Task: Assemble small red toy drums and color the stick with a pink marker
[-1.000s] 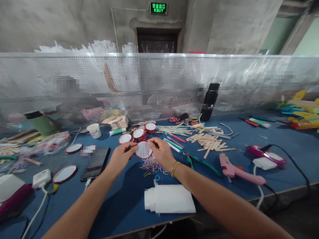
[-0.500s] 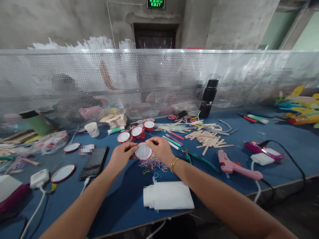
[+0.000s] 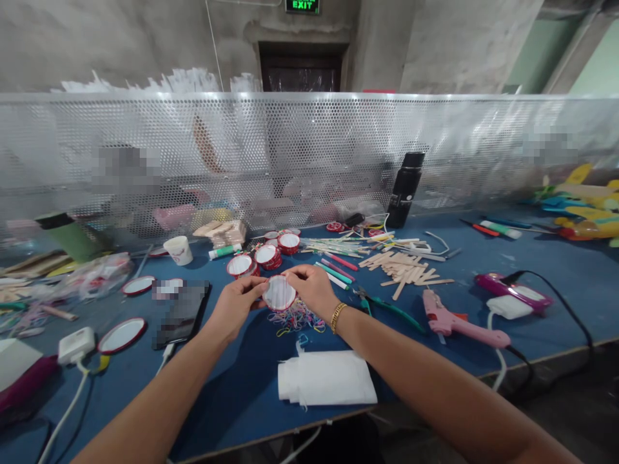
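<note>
Between my two hands is a small round white disc with a red rim (image 3: 279,294), raised above the table. My left hand (image 3: 240,300) pinches its left edge with thumb and fingers. On the opposite edge, my right hand (image 3: 311,289) grips it the same way, a gold bracelet at the wrist. Just below the disc lies a tangle of colourful rubber bands (image 3: 298,319). Several similar red-rimmed round pieces (image 3: 267,256) are grouped behind my hands. A folded white cloth (image 3: 333,379) rests nearer to me, between my forearms.
Wooden sticks (image 3: 403,270), green-handled pliers (image 3: 394,312) and a pink glue gun (image 3: 459,325) lie to the right. A black bottle (image 3: 406,190) stands by the perforated metal screen (image 3: 314,142). On the left are a phone (image 3: 182,316), a paper cup (image 3: 178,251) and a charger (image 3: 77,345).
Almost nothing differs. The disc is still held in both hands and has shifted very slightly to the right.
</note>
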### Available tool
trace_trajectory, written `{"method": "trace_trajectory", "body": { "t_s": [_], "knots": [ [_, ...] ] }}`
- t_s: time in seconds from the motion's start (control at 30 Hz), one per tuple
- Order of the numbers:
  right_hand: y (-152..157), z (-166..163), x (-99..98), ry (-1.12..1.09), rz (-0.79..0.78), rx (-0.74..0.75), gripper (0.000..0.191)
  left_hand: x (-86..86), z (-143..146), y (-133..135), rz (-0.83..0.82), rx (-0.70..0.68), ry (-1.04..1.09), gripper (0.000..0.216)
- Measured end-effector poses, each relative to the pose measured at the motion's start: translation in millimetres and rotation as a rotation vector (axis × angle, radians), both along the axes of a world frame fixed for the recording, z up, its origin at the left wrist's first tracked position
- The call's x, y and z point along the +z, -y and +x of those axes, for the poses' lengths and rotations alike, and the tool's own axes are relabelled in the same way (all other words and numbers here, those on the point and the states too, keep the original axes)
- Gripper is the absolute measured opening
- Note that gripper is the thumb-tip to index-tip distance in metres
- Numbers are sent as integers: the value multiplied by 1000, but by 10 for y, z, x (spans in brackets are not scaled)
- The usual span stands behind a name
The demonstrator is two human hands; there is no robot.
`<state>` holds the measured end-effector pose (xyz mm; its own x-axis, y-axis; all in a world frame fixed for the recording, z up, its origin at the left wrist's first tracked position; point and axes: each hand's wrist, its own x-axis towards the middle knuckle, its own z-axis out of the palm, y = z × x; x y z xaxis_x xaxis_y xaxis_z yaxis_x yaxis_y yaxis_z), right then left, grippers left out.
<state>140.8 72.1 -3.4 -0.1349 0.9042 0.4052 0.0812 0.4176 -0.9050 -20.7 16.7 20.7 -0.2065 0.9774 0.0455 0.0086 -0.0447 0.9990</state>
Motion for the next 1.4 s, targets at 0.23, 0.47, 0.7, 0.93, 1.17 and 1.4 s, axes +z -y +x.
{"method": "trace_trajectory", "body": {
  "t_s": [0.23,0.47,0.7,0.93,1.17,1.4],
  "knots": [
    [-4,1,-3,-2,-20,10,21,-4,-7,-5,-13,-7,-1,33],
    [-17,26,4,10,43,36,22,14,-12,0,4,27,26,28],
    [8,34,-4,135,61,221,25,11,-51,-16,78,112,114,29],
    [10,7,-39,60,17,237,36,27,-58,14,96,42,-200,48],
    [-40,12,-80,44,78,126,28,-37,-97,0,241,-118,-386,60],
    [15,17,-6,58,67,253,32,-46,-102,-48,205,-33,-266,47]
  ]
}}
